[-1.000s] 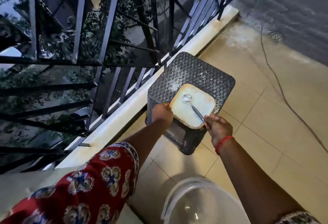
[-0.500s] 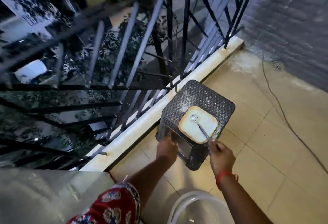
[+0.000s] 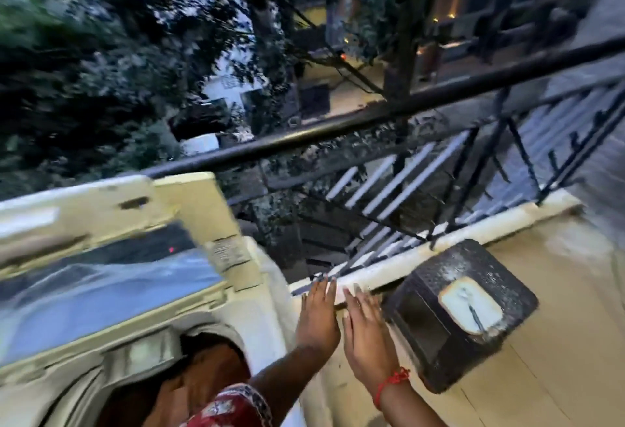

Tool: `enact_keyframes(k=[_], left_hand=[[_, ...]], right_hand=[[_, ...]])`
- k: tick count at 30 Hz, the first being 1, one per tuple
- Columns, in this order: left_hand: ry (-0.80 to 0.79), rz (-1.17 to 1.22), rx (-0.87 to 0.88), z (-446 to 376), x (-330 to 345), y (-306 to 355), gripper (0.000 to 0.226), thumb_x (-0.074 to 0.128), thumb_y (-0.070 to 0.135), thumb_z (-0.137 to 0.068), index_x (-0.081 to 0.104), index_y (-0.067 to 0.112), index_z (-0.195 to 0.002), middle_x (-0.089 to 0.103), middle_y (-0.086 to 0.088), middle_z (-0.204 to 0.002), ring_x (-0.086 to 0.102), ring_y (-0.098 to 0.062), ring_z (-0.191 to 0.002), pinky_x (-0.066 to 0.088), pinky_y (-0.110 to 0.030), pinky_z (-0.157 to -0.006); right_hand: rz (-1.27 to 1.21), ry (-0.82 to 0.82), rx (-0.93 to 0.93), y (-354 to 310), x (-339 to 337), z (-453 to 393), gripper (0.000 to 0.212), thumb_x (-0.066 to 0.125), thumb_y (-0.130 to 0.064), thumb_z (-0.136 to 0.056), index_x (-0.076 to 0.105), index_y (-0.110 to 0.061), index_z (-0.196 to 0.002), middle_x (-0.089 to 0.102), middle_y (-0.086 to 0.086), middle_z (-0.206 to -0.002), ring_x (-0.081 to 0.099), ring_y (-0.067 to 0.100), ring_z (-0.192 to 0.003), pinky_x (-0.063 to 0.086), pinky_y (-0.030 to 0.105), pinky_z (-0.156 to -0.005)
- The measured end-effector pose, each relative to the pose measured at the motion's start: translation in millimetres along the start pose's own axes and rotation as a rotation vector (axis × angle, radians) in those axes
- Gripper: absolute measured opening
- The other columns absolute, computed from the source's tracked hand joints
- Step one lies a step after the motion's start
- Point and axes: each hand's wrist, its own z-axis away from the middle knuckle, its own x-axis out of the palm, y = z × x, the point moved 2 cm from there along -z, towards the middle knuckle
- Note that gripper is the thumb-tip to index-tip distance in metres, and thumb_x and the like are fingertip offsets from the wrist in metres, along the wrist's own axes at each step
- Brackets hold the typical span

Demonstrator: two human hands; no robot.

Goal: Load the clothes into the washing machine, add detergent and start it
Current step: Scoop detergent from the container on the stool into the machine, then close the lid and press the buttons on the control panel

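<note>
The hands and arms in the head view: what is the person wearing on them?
The right hand has a red thread bracelet tied around the wrist, and the forearm is bare. The left hand wears nothing, but higher up that arm there is a red sleeve with a white and dark printed pattern.

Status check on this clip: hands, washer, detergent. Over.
Left hand and right hand open, empty, side by side. Washing machine lid up, clothes in drum. Detergent tub with spoon sits on stool, untouched. Nothing in the way.

washer [image 3: 142,291] left, stool [image 3: 460,318] right, railing [image 3: 372,119] behind
</note>
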Motion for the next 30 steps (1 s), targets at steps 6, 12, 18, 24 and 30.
enact_keyframes(k=[6, 12, 18, 24, 30], left_hand=[[0.059, -0.046, -0.112, 63.7, -84.2, -100.4, 0.070, 0.036, 0.007, -0.090, 0.009, 0.017, -0.155, 0.003, -0.005, -0.164, 0.000, -0.021, -0.151, 0.002, -0.035, -0.122], [0.088, -0.184, -0.226, 147.6, -125.3, -203.3, 0.071, 0.033, 0.007, -0.091, 0.002, 0.015, -0.155, -0.002, -0.006, -0.164, -0.003, -0.024, -0.151, 0.001, -0.039, -0.123], [-0.135, -0.293, -0.312, 211.5, -143.0, -277.0, 0.066, 0.036, 0.024, -0.097, 0.005, 0.012, -0.154, -0.002, -0.009, -0.163, -0.003, -0.030, -0.150, 0.006, -0.048, -0.122], [-0.190, -0.350, -0.074, 250.5, -133.3, -293.9, 0.054, 0.035, 0.020, -0.083, 0.062, 0.018, -0.130, 0.051, 0.005, -0.144, 0.047, -0.007, -0.133, 0.047, -0.040, -0.102], [-0.299, -0.264, -0.132, 234.5, -108.9, -310.4, 0.058, 0.021, 0.015, -0.101, -0.007, 0.011, -0.153, -0.015, -0.003, -0.162, -0.014, -0.016, -0.149, 0.000, -0.044, -0.121]], right_hand=[[0.053, -0.102, -0.187, -123.5, 12.7, 7.6, 0.049, 0.023, -0.031, -0.104, 0.019, -0.026, -0.153, 0.010, -0.004, -0.163, 0.003, 0.012, -0.150, 0.008, 0.029, -0.122], [0.070, -0.269, -0.321, -217.1, 69.1, 33.4, 0.050, 0.027, -0.036, -0.103, 0.023, -0.026, -0.152, 0.015, -0.004, -0.162, 0.008, 0.014, -0.150, 0.011, 0.036, -0.121], [0.322, -0.463, -0.432, -269.3, 139.0, 54.2, 0.063, 0.027, -0.043, -0.100, 0.009, -0.018, -0.155, 0.006, 0.003, -0.164, 0.001, 0.020, -0.151, 0.002, 0.045, -0.120], [0.510, -0.722, -0.323, -282.1, 187.4, 75.6, 0.070, 0.028, -0.044, -0.100, -0.004, -0.012, -0.154, -0.008, 0.004, -0.163, -0.009, 0.018, -0.150, -0.001, 0.052, -0.118], [0.562, -0.751, -0.288, -284.8, 197.7, 70.7, 0.069, 0.027, -0.040, -0.099, -0.006, -0.013, -0.154, -0.010, 0.005, -0.163, -0.010, 0.020, -0.150, 0.002, 0.053, -0.118]])
